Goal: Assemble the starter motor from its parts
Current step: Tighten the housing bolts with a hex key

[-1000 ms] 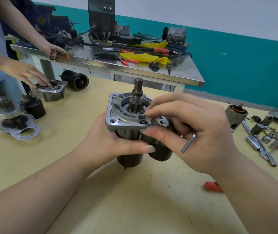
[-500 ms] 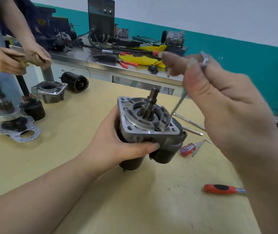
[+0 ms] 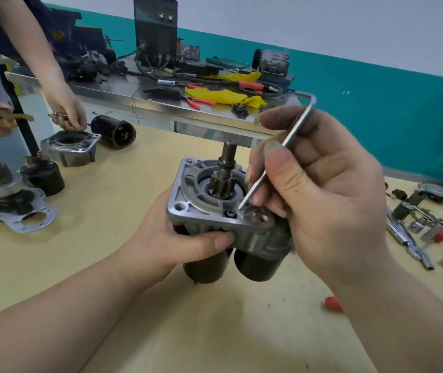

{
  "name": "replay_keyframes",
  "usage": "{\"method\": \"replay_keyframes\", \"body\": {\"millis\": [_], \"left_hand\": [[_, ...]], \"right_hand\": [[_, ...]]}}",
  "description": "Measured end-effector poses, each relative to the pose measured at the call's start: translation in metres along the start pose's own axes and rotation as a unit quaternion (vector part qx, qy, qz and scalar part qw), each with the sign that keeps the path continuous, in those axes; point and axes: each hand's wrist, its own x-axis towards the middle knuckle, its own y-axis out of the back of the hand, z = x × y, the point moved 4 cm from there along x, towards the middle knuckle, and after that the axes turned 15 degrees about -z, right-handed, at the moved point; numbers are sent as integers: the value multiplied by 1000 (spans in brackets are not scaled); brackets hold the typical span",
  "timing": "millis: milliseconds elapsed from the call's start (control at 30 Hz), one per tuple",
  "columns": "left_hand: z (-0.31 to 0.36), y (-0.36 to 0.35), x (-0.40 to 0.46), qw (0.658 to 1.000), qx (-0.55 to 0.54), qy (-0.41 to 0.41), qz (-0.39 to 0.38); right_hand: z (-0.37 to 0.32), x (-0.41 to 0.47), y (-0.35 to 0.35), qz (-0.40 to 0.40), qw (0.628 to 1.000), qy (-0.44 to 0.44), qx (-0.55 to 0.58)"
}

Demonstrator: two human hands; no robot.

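Pinching the hex key (image 3: pixel 277 157) in your right hand (image 3: pixel 330 200), left hand (image 3: pixel 172 238) wrapped round the starter motor (image 3: pixel 225 227), its tip sits beside the bolt (image 3: pixel 231 214), so turning now risks slipping.

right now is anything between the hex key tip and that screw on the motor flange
Nothing visible. The hex key tip sits just right of the black screw with bare flange between. The right hand stays off to the right; the left hand grips below.
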Motion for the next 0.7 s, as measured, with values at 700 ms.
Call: {"method": "replay_keyframes", "body": {"millis": [700], "left_hand": [[0,-3,0,1000,24,1,-3]], "right_hand": [[-4,6,-6,-51,993,7,-108]]}}
